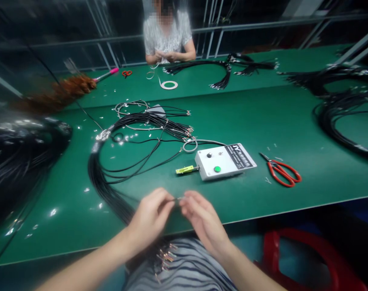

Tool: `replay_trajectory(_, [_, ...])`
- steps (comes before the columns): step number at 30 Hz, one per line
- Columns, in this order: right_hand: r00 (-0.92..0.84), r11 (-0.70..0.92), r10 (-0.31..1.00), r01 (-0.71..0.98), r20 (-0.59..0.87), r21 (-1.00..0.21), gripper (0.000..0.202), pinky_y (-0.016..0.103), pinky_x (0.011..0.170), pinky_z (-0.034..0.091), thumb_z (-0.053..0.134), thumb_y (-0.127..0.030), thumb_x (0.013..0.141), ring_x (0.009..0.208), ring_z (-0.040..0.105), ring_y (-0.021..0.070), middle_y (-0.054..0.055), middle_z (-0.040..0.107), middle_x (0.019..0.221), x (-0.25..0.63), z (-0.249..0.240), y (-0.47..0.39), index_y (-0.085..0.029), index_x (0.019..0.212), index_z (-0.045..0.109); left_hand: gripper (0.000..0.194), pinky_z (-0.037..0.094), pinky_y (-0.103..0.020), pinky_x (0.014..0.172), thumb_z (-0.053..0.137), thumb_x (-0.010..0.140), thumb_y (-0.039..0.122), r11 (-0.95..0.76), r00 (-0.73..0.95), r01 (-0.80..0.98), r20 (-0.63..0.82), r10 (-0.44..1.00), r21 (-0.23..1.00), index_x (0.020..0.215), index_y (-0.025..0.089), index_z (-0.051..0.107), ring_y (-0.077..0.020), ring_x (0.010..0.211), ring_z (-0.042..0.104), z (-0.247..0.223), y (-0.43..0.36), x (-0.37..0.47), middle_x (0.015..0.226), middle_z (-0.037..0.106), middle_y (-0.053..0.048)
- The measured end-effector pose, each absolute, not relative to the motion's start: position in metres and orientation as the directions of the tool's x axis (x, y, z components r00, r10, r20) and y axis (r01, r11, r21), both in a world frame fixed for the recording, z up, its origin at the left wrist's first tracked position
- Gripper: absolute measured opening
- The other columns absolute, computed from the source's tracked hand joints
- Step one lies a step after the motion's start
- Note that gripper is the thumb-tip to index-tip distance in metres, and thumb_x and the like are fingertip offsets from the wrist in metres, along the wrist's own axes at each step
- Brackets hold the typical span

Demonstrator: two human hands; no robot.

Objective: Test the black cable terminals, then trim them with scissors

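Green tabletop (269, 113), black cables (96, 171), white box (228, 162) with green button (217, 169), red-handled cutters (274, 164), dark-striped grey clothing (196, 264)

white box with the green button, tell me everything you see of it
The white box is a shallow, hard-looking case lying face up on the green table. Its top carries a black knob, a small switch, a round green button and a dark label with white lettering that includes JY. A yellow-green piece juts from its left side on a short stem. A grey cable runs to its far edge. Neither the left hand nor the right hand touches it.
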State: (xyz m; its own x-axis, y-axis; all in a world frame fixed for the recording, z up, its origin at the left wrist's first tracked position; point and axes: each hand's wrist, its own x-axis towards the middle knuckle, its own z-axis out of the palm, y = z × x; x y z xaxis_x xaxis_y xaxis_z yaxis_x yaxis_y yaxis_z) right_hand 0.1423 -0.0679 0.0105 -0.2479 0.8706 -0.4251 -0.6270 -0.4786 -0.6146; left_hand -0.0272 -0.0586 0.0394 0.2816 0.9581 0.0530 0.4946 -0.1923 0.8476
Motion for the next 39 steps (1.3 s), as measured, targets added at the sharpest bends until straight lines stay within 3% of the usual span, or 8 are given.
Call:
replay_trajectory(9, [-0.301, -0.504, 0.858, -0.647, -0.417, -0.571, 0.016, 0.020, 0.067, 0.047, 0.072, -0.030, 0.082, 0.069, 0.058, 0.0090, 0.004, 0.069, 0.082, 0.136, 0.013, -0.066, -0.015, 0.085, 0.070, 0.014, 0.043, -0.026, 0.068, 0.051, 0.094, 0.020, -0.173, 0.264, 0.491, 0.044, 0.964, 0.854, 0.084, 0.018, 0.061, -0.0149, 0.074, 0.056, 0.040, -0.059, -0.027, 0.079, 0.059, -0.002])
replay_trajectory(18, [-0.382, -0.573, 0.774, -0.762, -0.505, -0.301, 0.016, 0.016, 0.062, 0.046, 0.076, -0.029, 0.077, 0.066, 0.058, 0.0073, 0.002, 0.068, 0.075, 0.133, 0.011, -0.065, -0.015, 0.081, 0.071, 0.013, 0.043, -0.026, 0.068, 0.050, 0.094, 0.016, -0.214, 0.275, 0.508, 0.078, 0.958, 0.834, 0.084, 0.018, 0.058, -0.0150, 0.074, 0.054, 0.037, -0.063, -0.027, 0.079, 0.056, -0.002])
replay_trajectory(27, [-0.426, -0.572, 0.772, -0.790, -0.471, -0.223, 0.012, 0.014, 0.059, 0.042, 0.077, -0.017, 0.077, 0.060, 0.054, 0.0032, -0.001, 0.065, 0.074, 0.125, 0.011, -0.069, -0.015, 0.084, 0.068, 0.014, 0.043, -0.026, 0.067, 0.051, 0.093, 0.017, -0.173, 0.227, 0.481, 0.069, 0.971, 0.860, 0.082, 0.017, 0.058, -0.0147, 0.073, 0.054, 0.034, -0.062, -0.026, 0.077, 0.056, -0.002])
replay_trajectory(31, [-0.487, -0.604, 0.733, -0.787, -0.475, -0.125, 0.018, 0.016, 0.057, 0.042, 0.077, -0.029, 0.078, 0.059, 0.053, 0.0052, -0.001, 0.064, 0.071, 0.123, 0.010, -0.067, -0.015, 0.083, 0.067, 0.013, 0.043, -0.026, 0.066, 0.052, 0.093, 0.017, -0.160, 0.214, 0.469, 0.064, 0.975, 0.868, 0.081, 0.017, 0.059, -0.0147, 0.073, 0.054, 0.034, -0.063, -0.026, 0.078, 0.057, -0.002])
replay_trajectory(34, [-0.497, -0.627, 0.710, -0.768, -0.498, -0.128, 0.024, 0.018, 0.056, 0.041, 0.074, -0.037, 0.079, 0.056, 0.051, 0.0063, -0.001, 0.063, 0.068, 0.126, 0.013, -0.062, -0.015, 0.082, 0.067, 0.013, 0.043, -0.027, 0.066, 0.052, 0.093, 0.017, -0.166, 0.220, 0.474, 0.066, 0.973, 0.865, 0.082, 0.017, 0.060, -0.0150, 0.073, 0.054, 0.035, -0.064, -0.027, 0.078, 0.057, -0.002])
replay_trajectory(39, [-0.484, -0.630, 0.718, -0.758, -0.501, -0.169, 0.014, 0.017, 0.055, 0.040, 0.076, -0.025, 0.077, 0.056, 0.050, 0.0056, -0.002, 0.061, 0.066, 0.126, 0.013, -0.063, -0.014, 0.079, 0.067, 0.014, 0.043, -0.027, 0.067, 0.052, 0.093, 0.017, -0.155, 0.211, 0.466, 0.061, 0.976, 0.871, 0.081, 0.018, 0.059, -0.0152, 0.073, 0.055, 0.035, -0.064, -0.026, 0.078, 0.058, -0.002])
